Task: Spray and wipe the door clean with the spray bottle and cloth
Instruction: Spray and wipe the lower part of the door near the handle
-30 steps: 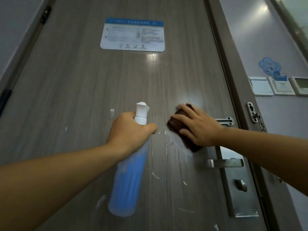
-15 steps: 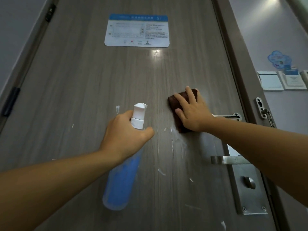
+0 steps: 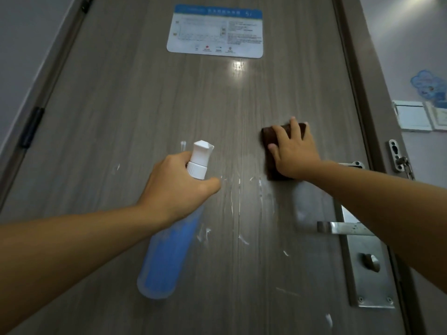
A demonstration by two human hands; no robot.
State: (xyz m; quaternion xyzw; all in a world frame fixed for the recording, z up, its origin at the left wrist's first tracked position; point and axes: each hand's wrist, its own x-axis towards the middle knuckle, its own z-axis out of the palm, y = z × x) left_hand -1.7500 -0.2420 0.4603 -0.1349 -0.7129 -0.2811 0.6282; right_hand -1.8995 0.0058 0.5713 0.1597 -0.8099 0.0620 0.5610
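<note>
Pressing a brown cloth [image 3: 274,151] flat-fingered, right hand [image 3: 294,151] meets the streaked door [image 3: 145,105]; left hand [image 3: 176,184] grips spray bottle [image 3: 169,250].

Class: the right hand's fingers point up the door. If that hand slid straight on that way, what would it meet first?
Probably bare door: the right hand, pressing the brown cloth, has clear wood above; the notice sits left of that line.

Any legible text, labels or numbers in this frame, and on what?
"5": on the blue header of the door notice, at its right end; uncertain.
Rest of the notice: too small and blurred.
Wall sticker and wall panels: nothing legible.
Spray bottle: no label visible.
</note>
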